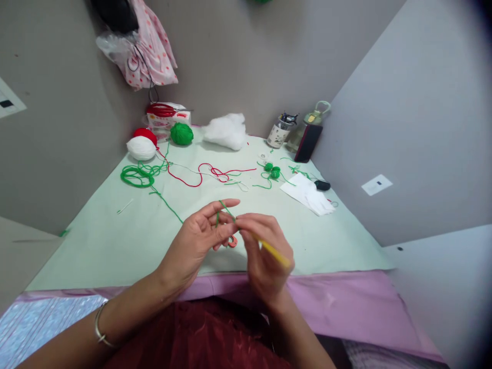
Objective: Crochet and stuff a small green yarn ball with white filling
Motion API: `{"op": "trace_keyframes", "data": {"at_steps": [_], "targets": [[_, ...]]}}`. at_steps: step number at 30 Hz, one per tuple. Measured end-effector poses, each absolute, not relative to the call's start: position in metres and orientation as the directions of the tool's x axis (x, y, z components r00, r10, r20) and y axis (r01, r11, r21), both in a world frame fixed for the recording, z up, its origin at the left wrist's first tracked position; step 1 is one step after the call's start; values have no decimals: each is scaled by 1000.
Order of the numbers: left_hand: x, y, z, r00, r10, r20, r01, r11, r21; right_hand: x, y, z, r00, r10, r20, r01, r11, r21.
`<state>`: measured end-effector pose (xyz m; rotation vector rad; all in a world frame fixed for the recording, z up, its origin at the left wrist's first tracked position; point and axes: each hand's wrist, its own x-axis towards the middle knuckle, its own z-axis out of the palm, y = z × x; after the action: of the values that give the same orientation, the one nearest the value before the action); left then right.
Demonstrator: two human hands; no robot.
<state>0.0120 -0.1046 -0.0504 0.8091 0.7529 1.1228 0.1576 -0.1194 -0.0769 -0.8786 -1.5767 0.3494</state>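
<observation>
My left hand point(200, 238) is raised over the pale green table cover point(115, 241), palm up, with green yarn point(225, 209) looped over its fingers and pinched at the fingertips. A small orange ring point(232, 242) shows just below those fingers. My right hand point(265, 256) grips a yellow crochet hook point(273, 250), its tip meeting the yarn at my left fingertips. The green strand trails left across the table to a loose green coil point(136, 176).
At the back lie a white yarn ball point(141, 147), a red ball point(145, 134), a green ball point(181, 133), white stuffing point(226, 130), a jar point(280, 132), a bottle with a dark phone point(308, 142), small green crocheted pieces point(272, 170) and white cloth point(307, 195).
</observation>
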Motion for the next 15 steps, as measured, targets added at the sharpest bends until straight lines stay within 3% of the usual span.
{"op": "trace_keyframes", "data": {"at_steps": [3,6,8,10,15], "targets": [[12,-102,-52,337,925,-174,-537,340,772,159,-120,-82,1,584,812,472,716,-515],[8,-99,-52,386,899,-208,-591,414,692,161,-118,-77,118,665,737,299,684,-665],[7,-98,-50,362,912,-191,-610,387,691,163,-116,-71,181,758,627,78,625,-777],[6,-98,-49,337,928,-159,-595,341,728,163,-114,-67,162,814,558,-75,574,-815],[8,-102,-50,347,929,-124,-486,292,824,161,-110,-68,85,834,545,-73,551,-831]]}}
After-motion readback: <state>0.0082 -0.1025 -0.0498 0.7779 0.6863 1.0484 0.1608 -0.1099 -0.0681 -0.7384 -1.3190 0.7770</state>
